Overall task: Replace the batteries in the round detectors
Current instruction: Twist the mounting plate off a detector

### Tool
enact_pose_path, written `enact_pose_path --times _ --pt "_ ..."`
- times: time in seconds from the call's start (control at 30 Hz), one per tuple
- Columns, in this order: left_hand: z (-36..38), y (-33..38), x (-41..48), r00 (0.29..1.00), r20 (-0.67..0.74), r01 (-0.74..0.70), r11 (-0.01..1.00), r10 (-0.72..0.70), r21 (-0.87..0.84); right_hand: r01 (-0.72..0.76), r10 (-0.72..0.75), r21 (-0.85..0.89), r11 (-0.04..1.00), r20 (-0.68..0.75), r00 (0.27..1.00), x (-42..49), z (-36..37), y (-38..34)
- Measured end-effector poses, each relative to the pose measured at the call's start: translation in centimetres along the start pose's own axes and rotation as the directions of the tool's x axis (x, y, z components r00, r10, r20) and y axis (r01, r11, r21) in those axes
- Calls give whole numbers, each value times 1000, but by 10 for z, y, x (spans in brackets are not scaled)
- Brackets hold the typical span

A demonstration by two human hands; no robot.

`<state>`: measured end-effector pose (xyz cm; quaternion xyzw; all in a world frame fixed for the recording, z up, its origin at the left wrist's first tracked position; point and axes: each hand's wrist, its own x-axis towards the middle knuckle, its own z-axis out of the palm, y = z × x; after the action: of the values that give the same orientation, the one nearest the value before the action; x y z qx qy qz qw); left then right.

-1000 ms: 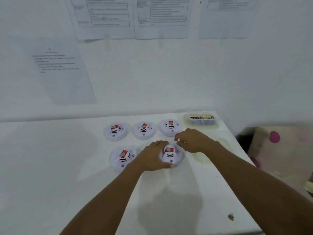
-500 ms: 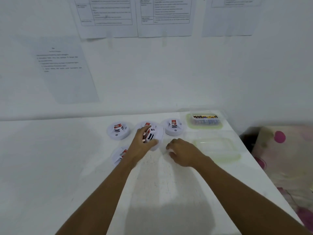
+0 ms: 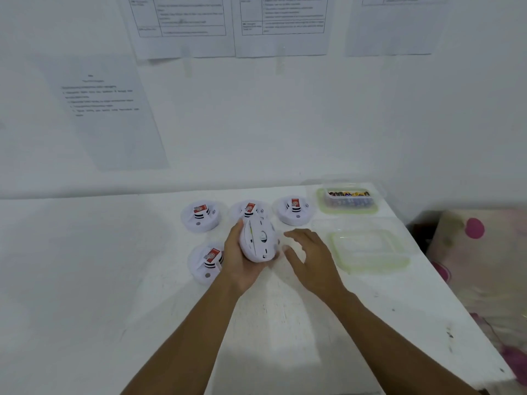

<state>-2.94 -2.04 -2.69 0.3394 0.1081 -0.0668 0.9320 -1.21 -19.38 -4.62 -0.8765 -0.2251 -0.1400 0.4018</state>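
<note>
One round detector [image 3: 258, 240], held tilted above the tabletop [image 3: 85, 280] toward its far right corner, left hand [image 3: 239, 263] curled round its rim; right hand [image 3: 308, 258] beside it, fingers spread and empty, should brace the opposite rim before its back is opened.

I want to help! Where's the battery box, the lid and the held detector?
battery box [image 3: 349, 201], head view, clear front wall.
lid [image 3: 370, 250], head view, flat middle.
held detector [image 3: 258, 240], head view, middle of its white shell.
</note>
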Motion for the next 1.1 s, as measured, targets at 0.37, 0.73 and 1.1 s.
enact_pose_path --times 0.37,0.73,1.1 --pt "10 -22 3 997 -79 8 995 0 97 -304 326 324 896 -17 945 12 5 -49" --pt "0 -6 8 996 -78 -29 997 35 76 -106 121 233 967 -51 991 19 -8 -29" --pt "-9 12 13 992 -86 -87 996 87 0 -36 67 -226 973 131 989 26 -3 12"
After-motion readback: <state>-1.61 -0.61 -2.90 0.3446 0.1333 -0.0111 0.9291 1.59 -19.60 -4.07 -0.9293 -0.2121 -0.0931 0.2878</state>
